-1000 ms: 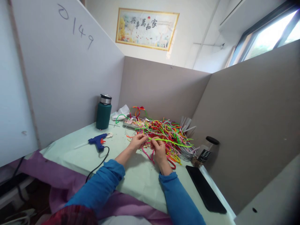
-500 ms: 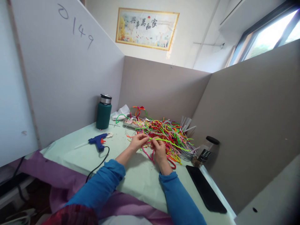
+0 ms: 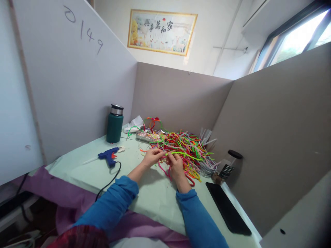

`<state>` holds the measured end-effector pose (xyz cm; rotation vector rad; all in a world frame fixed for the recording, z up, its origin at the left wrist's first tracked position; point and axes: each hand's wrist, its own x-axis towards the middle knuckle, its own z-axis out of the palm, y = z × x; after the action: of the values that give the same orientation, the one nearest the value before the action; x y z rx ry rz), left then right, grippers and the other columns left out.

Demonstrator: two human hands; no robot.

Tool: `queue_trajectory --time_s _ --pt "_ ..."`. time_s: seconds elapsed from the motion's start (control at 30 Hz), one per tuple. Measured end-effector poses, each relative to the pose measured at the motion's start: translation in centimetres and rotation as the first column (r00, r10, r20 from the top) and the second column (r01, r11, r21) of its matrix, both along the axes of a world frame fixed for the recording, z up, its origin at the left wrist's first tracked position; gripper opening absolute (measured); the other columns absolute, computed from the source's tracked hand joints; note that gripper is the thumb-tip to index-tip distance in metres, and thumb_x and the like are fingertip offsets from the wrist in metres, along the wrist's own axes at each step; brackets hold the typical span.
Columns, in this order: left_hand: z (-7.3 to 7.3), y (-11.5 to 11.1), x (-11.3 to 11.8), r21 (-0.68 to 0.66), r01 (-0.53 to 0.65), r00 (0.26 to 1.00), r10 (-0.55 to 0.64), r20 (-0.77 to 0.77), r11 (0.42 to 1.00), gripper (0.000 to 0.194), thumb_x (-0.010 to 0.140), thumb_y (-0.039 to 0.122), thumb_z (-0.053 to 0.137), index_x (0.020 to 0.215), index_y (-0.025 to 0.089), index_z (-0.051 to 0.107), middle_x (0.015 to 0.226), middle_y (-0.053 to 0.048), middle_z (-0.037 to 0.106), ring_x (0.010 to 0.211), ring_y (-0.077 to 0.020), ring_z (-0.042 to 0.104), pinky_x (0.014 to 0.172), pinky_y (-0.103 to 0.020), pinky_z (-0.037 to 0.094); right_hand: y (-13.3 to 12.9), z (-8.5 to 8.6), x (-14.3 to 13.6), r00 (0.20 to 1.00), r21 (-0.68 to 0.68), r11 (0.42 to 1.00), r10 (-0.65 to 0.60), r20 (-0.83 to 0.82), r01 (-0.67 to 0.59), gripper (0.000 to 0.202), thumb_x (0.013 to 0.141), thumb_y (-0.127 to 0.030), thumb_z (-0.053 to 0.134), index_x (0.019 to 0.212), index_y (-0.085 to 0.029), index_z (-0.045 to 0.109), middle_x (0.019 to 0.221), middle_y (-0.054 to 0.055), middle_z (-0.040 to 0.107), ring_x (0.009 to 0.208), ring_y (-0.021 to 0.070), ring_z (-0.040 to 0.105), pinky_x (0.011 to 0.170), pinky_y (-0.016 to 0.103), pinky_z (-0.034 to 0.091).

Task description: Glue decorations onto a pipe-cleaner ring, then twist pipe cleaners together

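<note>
Between my two hands runs a yellow-green pipe cleaner (image 3: 184, 153), its long end reaching out to the right. My left hand (image 3: 153, 157) pinches it near its left end, fingertips pressed together. Close beside, my right hand (image 3: 176, 165) is closed on the same pipe cleaner with thumb and fingers. Just behind both hands spreads a big tangled heap of coloured pipe cleaners (image 3: 188, 141) in red, green, orange, pink and yellow. The fingertips hide the short part of the stem between them.
Left on the pale-green tabletop (image 3: 152, 199) lie a blue glue gun (image 3: 108, 156) with its cord and a green bottle (image 3: 114, 124). A metal tray (image 3: 146, 137) stands at the back. To the right are a clear jar (image 3: 229, 165) and a black flat object (image 3: 227, 208). Partitions surround the table.
The free end of the yellow-green pipe cleaner has shifted slightly up and back. Both hands keep their pinch in nearly the same place.
</note>
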<state>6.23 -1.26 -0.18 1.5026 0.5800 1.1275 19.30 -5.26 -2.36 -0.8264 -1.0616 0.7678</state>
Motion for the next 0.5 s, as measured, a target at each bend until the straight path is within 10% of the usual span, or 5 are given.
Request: queue_trajectory --time_s 0.33,0.5 --pt "-0.3 0.3 -0.8 0.250 -0.062 0.983 0.102 -0.150 0.966 0.030 0.069 0.043 0.066 0.066 0.014 0.070 0.050 -0.001 0.057 0.045 -0.0095 0.047 0.046 -0.021 0.034 -0.9 1.1 0.6 0.968 0.044 0.991 -0.130 0.214 0.123 0.026 0.073 -0.038 0.066 0.060 -0.018 0.054 0.051 -0.005 0.046 0.049 0.0093 0.040 0.049 0.024 0.031" --pt "-0.6 0.0 -0.9 0.524 -0.027 0.948 0.188 -0.256 0.851 0.027 0.074 0.041 0.062 0.062 0.017 0.070 0.052 -0.001 0.059 0.049 -0.0095 0.046 0.049 -0.020 0.031 -0.9 1.3 1.0 0.916 0.160 0.953 -0.294 0.274 0.259 0.022 0.069 -0.037 0.070 0.062 -0.018 0.061 0.064 -0.001 0.054 0.061 0.0130 0.047 0.059 0.026 0.037"
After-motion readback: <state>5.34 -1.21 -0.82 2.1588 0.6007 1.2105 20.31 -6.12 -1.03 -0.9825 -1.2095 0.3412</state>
